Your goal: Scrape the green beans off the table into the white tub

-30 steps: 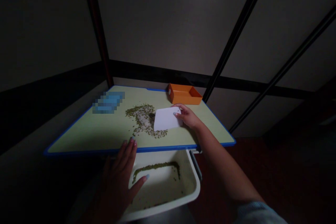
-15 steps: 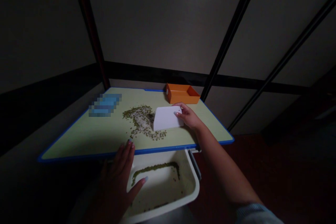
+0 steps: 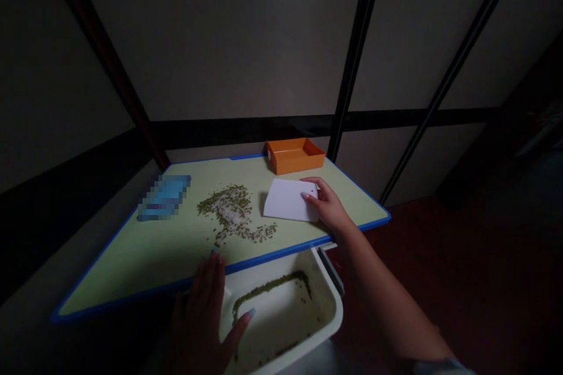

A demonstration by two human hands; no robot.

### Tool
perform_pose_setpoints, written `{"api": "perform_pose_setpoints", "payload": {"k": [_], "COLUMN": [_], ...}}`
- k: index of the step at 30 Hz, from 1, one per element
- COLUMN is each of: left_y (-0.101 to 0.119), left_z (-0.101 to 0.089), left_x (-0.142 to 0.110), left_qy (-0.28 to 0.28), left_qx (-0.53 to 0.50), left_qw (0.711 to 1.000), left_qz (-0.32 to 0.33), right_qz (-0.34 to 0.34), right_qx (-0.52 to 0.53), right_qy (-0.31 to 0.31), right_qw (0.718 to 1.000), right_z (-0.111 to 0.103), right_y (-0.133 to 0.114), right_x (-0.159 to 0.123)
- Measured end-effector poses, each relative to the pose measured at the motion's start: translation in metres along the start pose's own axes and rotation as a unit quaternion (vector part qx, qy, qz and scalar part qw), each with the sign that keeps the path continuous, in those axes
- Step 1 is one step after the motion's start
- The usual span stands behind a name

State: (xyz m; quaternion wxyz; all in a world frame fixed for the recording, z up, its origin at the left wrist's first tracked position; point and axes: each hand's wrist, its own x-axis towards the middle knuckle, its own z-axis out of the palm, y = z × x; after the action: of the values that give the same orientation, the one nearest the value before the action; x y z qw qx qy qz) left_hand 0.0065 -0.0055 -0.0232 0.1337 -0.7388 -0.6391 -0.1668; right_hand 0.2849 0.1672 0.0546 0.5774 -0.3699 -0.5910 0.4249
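The fingers of the right hand (image 3: 331, 208) are closed on the right end of a white scraper (image 3: 288, 200), the thumb on its upper face near a small hole and the others around the far edge. The scraper lies leftward from these fingers, its long axis running left to right, roughly along the near edge of the desk (image 3: 356, 196). Its free end points left, towards the loose green and pale bits (image 3: 229, 208), with a shadow beside it.

The fingers of the left hand (image 3: 204, 304) lie close together at the desk's near edge, thumb spread to the right over the white bin (image 3: 335, 316); no held thing shows there. Beyond the right fingers stands an orange tray (image 3: 301, 163); far off to their left is a blurred blue item (image 3: 166, 196).

Compared with the earlier frame, the scraper has drawn right, away from the main heap, which it then met; bare desk now shows between them. The view has turned too, while the left fingers stay at the edge.
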Motion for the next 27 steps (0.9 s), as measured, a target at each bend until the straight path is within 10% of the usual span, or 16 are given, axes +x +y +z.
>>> {"api": "perform_pose_setpoints", "payload": {"k": [27], "left_y": [0.0027], "left_z": [-0.0031], "left_x": [0.0021], "left_qy": [0.024], "left_qx": [-0.006], "left_qw": [1.0], "left_qz": [0.008], "right_qz": [0.027], "right_qx": [-0.019], "right_qy": [0.006], "right_qw": [0.999], "right_z": [-0.0014], "right_y": [0.0009], "right_x": [-0.0045]}}
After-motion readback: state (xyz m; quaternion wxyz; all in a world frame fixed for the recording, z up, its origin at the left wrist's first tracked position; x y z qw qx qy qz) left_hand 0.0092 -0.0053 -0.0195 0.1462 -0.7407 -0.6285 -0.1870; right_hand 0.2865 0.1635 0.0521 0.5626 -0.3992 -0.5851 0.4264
